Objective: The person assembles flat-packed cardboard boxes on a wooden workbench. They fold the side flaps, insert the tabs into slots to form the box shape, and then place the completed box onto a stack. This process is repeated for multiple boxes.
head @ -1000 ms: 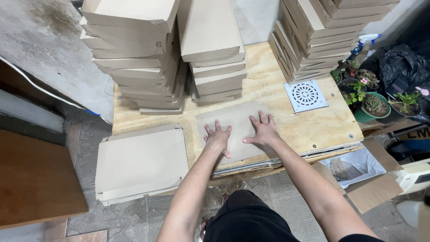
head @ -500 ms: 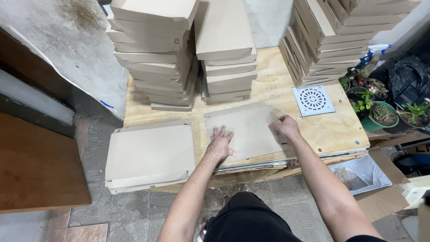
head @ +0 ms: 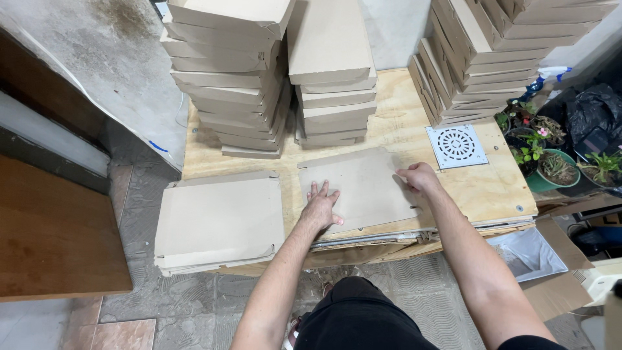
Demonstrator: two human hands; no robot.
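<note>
Plywood table (head: 492, 194) bears cardboard sheet (head: 363, 188), box stacks (head: 227, 71), drain grate (head: 456, 146).

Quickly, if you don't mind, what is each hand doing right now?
Left hand: open, fingers spread flat on the cardboard sheet.
Right hand: fingers curled at the sheet's right edge; whether it grips cannot be told.

Flat cardboard sheet (head: 363, 188): plain dull brown
Folded box stacks (head: 227, 71): same tan brown
Plywood tabletop (head: 479, 194): pale yellow grain
Drain grate (head: 456, 146): white, radial slot pattern
Plant pot (head: 551, 175): green
Shorts (head: 356, 317): black
</note>
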